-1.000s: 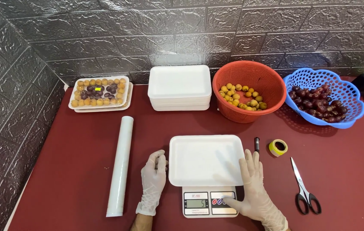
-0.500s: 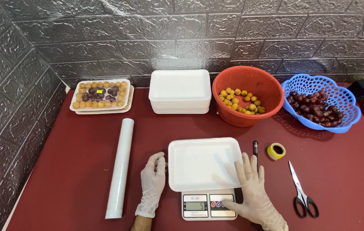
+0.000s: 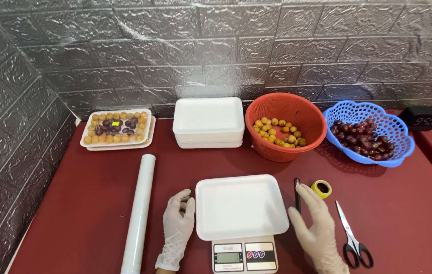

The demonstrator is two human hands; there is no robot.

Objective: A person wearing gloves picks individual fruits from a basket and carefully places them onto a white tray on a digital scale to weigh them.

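While flanking the white foam tray (image 3: 240, 205) on the digital scale (image 3: 244, 255), resting flat on the red desk (image 3: 74, 213), both gloved hands spread wide and holding nothing. Left hand (image 3: 178, 231) lying just beside the tray's left edge, right hand (image 3: 317, 231) just beside its right edge, about equally near. Tray sitting square between them, long axis running left to right, empty. Black pen (image 3: 297, 195) touching or nearly touching the right fingertips, yellow tape roll (image 3: 321, 188) and scissors (image 3: 352, 238) further right. Film roll (image 3: 141, 213) lying lengthwise left of the left hand. Compared with half a second ago: hands and tray sitting in much the same places, right hand shifting slightly outward from the tray edge.
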